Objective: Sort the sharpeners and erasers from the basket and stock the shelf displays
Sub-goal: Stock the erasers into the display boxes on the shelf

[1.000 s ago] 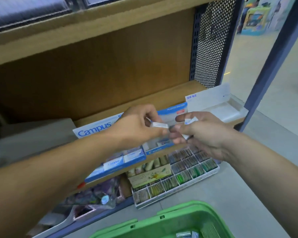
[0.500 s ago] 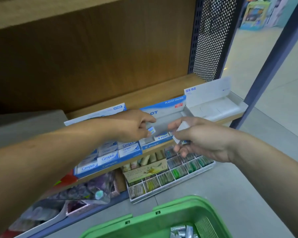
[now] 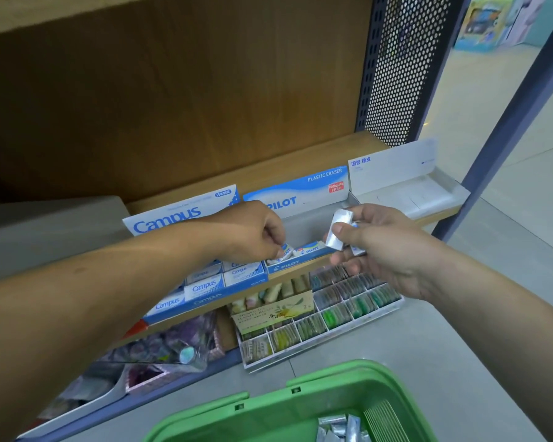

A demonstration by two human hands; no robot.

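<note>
My left hand reaches into the blue-and-white Pilot eraser display box on the wooden shelf and pinches a small wrapped Pilot eraser at the box's front left corner. My right hand hovers just right of the box and grips a few wrapped erasers, one shiny wrapper held up by the thumb. The green basket sits at the bottom edge, with several silvery wrapped pieces inside.
A Campus eraser display box stands left of the Pilot box. A white display box sits at the shelf's right end. Below the shelf, a compartment tray of small packs rests on the floor. A perforated metal panel closes the shelf's right side.
My left hand took an eraser from my right hand and lowered it into the front left of the Pilot box. My right hand drew slightly right. The view tilted downward.
</note>
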